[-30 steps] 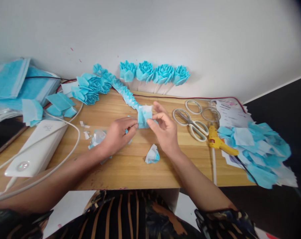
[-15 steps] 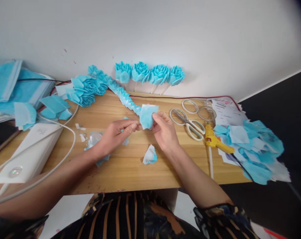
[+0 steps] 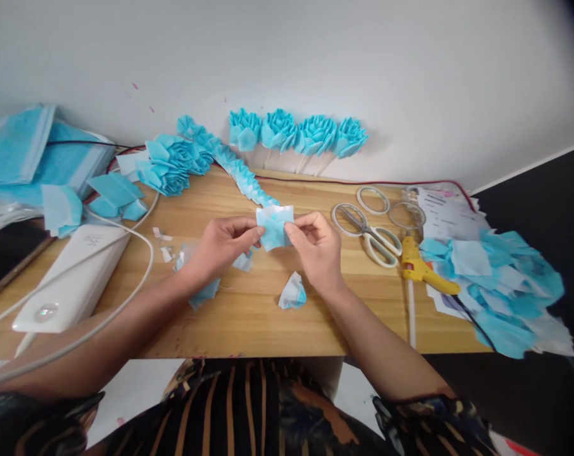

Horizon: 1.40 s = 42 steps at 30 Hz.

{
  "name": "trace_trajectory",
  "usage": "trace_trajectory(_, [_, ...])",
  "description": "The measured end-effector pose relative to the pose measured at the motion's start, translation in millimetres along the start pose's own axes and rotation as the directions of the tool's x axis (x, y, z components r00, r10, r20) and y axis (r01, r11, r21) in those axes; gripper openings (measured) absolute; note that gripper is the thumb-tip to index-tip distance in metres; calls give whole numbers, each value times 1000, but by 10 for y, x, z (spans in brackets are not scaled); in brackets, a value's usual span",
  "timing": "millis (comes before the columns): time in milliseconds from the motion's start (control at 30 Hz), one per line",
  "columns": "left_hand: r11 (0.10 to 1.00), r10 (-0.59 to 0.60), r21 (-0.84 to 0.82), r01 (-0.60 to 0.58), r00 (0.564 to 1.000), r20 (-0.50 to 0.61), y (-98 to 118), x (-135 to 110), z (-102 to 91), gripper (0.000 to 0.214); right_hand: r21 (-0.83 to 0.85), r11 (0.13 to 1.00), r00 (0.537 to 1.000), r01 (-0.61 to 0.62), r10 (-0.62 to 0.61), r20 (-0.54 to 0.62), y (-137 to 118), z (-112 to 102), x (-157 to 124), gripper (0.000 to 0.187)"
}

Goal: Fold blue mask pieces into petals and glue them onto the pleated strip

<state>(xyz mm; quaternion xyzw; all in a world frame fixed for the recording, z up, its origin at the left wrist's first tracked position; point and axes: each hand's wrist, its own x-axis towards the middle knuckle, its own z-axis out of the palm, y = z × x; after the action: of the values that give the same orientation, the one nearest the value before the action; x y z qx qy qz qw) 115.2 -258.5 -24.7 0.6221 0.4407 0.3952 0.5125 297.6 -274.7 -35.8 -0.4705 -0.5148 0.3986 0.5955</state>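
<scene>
A small light-blue fabric piece (image 3: 274, 227) is stretched between my two hands above the middle of the table. My left hand (image 3: 227, 244) pinches its left edge and my right hand (image 3: 318, 244) pinches its right edge, each between thumb and fingers. Just behind it ends a long row of folded blue pieces (image 3: 239, 174). On the wood in front of my right hand lies a folded blue-and-white piece (image 3: 293, 291). More blue scraps (image 3: 206, 292) lie partly hidden under my left hand and forearm.
Blue fabric flowers (image 3: 280, 130) on sticks lean against the wall. To the right are scissors (image 3: 370, 235), tape rolls (image 3: 372, 200), a yellow glue gun (image 3: 422, 269) and a heap of blue pieces (image 3: 510, 285). A white power bank (image 3: 73, 278) with a cable and a phone (image 3: 11, 256) lie left.
My left hand has come to the fabric piece and now grips its left edge. The piece is now held spread between both hands. The whole view has shifted slightly.
</scene>
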Motion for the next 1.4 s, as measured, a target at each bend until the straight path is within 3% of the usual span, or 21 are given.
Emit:
trace_trajectory(100, [980,-107,-173,98,993,-44,-59,38,9,27,4,1000,1000,2,-2,9,-3,1,1,16])
trace_trajectory(233, [904,-188,-393,168,982,-13,-89,76,21,24,59,998,999,-38,37,19,14,0,12,20])
trace_trajectory(400, [824,-240,-522,220,970,30,-102,86,23,22,85,992,995,-90,86,54,31,-4,16,37])
trace_trajectory(833, [854,-253,-474,215,967,-17,-127,90,-7,20,30,998,997,-57,55,58,52,-26,15,30])
trace_trajectory(1100, [972,-142,-201,119,984,-105,-76,95,-57,24,-8,999,997,-51,52,55,50,-37,16,25])
trace_trajectory(1233, [955,-163,-259,143,985,-60,-92,117,-77,25,-27,999,998,-24,26,58,67,-33,13,25])
trace_trajectory(1400, [879,-275,-409,245,961,-17,-157,137,-84,25,-26,1000,998,-13,14,64,89,-32,10,25])
